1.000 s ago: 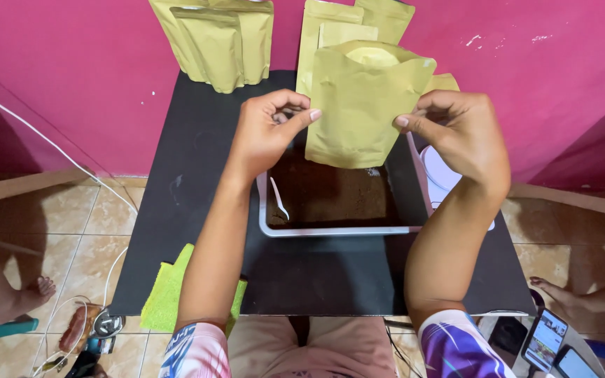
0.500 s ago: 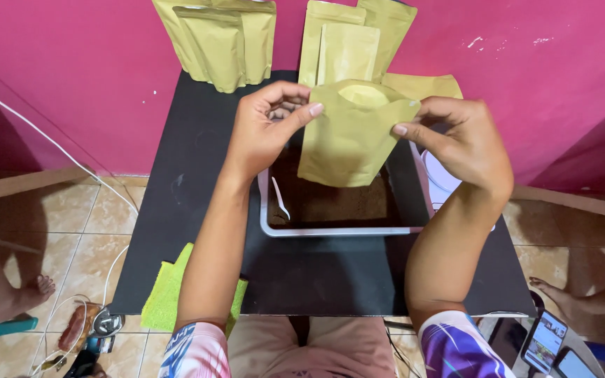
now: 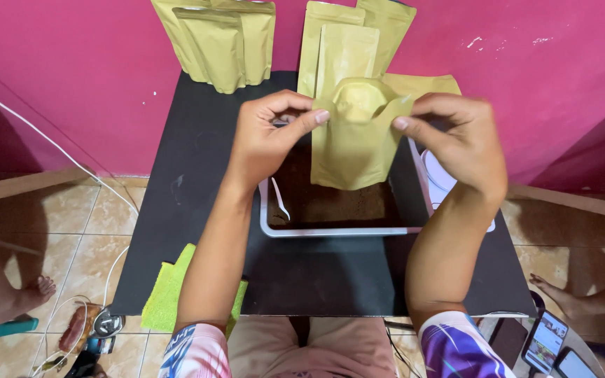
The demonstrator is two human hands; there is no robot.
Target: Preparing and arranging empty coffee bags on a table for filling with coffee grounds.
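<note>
Both hands pinch the top edges of a tan stand-up pouch (image 3: 355, 136): left hand (image 3: 267, 140) and right hand (image 3: 460, 140) each hold a grip on one side, pulling its mouth open. Below lies the white tray (image 3: 337, 229) of brown powder on the black table (image 3: 197, 210); filling looks next, needing a steady open mouth. Beyond stand more pouches (image 3: 222, 45). The mouth gapes wider than half a second earlier.

Olive-gold pouch (image 3: 356, 136) held mid-table, matching pouches (image 3: 225, 42) against pink wall, lit phone screens (image 3: 545, 341) bottom right

Bright, even light, soft shadows (slight wide-angle stretch at edges).
</note>
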